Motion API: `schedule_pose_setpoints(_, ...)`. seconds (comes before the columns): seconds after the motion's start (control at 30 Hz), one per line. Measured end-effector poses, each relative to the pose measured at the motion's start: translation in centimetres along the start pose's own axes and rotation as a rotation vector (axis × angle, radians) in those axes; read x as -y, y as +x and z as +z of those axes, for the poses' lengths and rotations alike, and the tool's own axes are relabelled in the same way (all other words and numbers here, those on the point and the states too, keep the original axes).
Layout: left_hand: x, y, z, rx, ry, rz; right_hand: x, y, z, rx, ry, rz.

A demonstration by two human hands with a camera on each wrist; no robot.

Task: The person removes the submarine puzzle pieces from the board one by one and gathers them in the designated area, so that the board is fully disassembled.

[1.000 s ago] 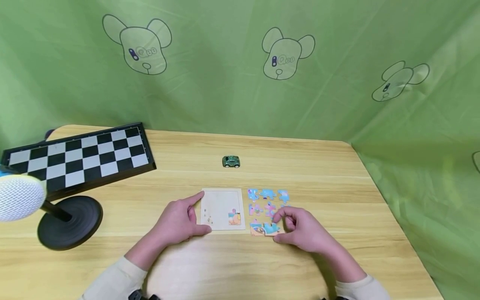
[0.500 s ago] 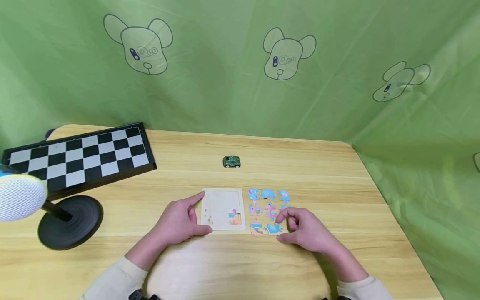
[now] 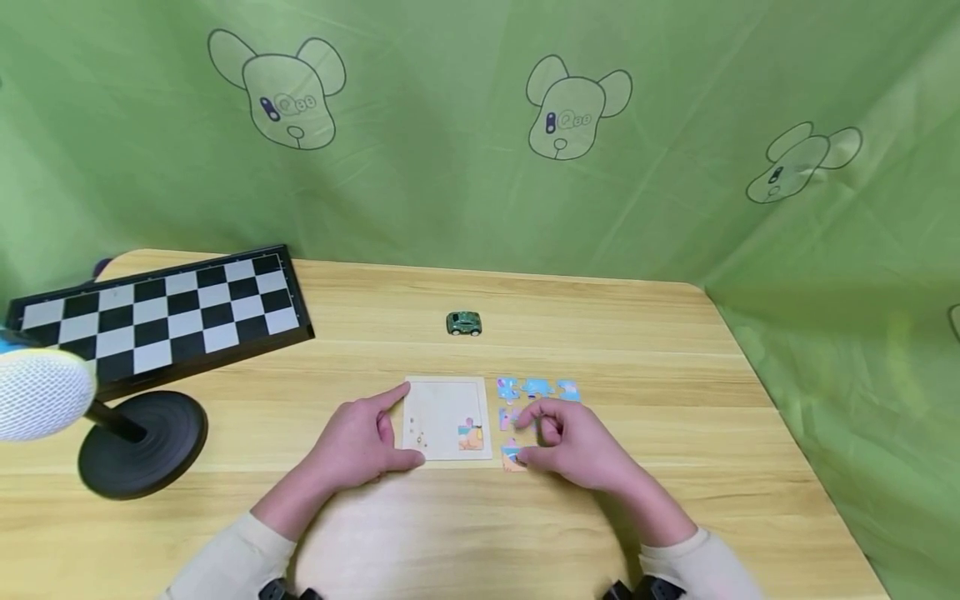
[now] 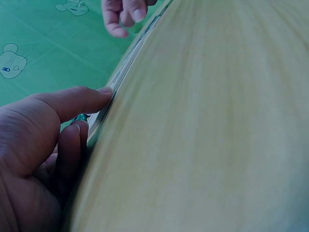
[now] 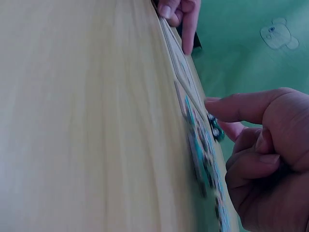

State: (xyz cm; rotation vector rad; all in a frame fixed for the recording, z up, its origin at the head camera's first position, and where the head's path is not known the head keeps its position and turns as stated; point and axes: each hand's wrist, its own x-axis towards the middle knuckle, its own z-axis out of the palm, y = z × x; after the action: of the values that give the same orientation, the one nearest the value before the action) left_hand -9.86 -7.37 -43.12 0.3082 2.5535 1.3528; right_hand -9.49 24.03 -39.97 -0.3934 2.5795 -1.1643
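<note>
In the head view a square wooden puzzle board [image 3: 446, 408] lies on the table, one printed jigsaw piece [image 3: 470, 438] set in its lower right. My left hand [image 3: 360, 442] steadies the board's left side, straight index finger and thumb at its corners. Right of the board lie loose jigsaw pieces [image 3: 537, 387]. My right hand [image 3: 573, 446] is low over them, thumb tip overlapping a lower-left piece [image 3: 512, 458], index tip near a pink piece [image 3: 506, 419]. Its thumb and index finger stand apart, with no piece visible between them in the right wrist view. The hand hides other pieces.
A small green toy car [image 3: 464, 323] stands behind the board. At the left are a black-and-white checkerboard [image 3: 183, 312] and a round black stand [image 3: 142, 446] bearing a white mesh head [image 3: 45, 396]. A green curtain [image 3: 450, 183] hangs behind the table.
My right hand has moved left, from the lower middle jigsaw piece to over the lower left one, and now covers the middle piece's spot. My left hand has stayed at the board.
</note>
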Motion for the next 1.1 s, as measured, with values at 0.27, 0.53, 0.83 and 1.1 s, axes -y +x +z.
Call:
schedule_pose_setpoints(0.27, -0.1, 0.1, 0.1, 0.003, 0.008, -0.004, 1.2, 2.0, 1.9, 0.032, 0.027, -0.036)
schedule_pose_setpoints(0.53, -0.1, 0.2, 0.1, 0.012, 0.005, -0.008, 2.1, 3.3, 3.4, 0.059, -0.043, -0.056)
schedule_pose_setpoints(0.83, -0.1, 0.2, 0.0, 0.013, 0.007, -0.011, 3.2, 3.8, 3.5, 0.038, -0.07, -0.042)
schedule_pose_setpoints(1.1, 0.0, 0.1, 0.0, -0.002, 0.002, -0.001, 3.3, 3.8, 3.4, 0.044, -0.084, -0.01)
